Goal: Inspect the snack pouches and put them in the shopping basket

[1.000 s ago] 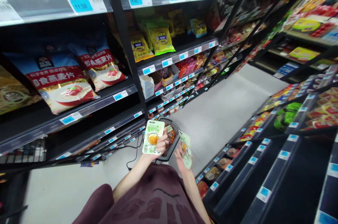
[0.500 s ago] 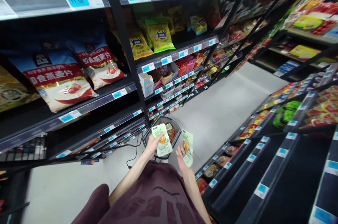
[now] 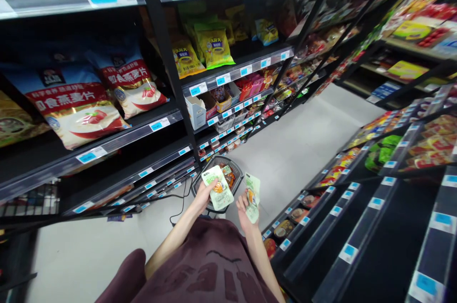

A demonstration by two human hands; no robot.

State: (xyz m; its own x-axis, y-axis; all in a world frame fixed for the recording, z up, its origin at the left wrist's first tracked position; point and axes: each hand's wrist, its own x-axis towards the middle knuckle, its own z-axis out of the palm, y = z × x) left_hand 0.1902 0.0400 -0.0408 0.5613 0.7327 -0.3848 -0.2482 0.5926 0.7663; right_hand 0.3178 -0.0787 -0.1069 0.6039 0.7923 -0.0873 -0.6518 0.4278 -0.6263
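My left hand [image 3: 203,196] grips a pale green snack pouch [image 3: 218,187] with an orange picture on it, held tilted above a dark shopping basket [image 3: 235,169] on the floor. My right hand [image 3: 243,207] holds a second pale green pouch [image 3: 253,196] edge-on, just right of the first. The basket holds several packets. Both hands are in front of my maroon shirt, low in the aisle between two shelf units.
Black shelving [image 3: 167,79] on the left carries large oatmeal bags [image 3: 78,107] and yellow-green bags [image 3: 214,45]. Sloped shelves [image 3: 342,207] with packets and blue price tags stand on the right. A black cable [image 3: 180,205] lies on the grey floor [image 3: 303,150].
My left hand turned its pouch from upright and facing me to tilted, and lowered it over the basket. The right hand with its pouch stayed nearly in place.
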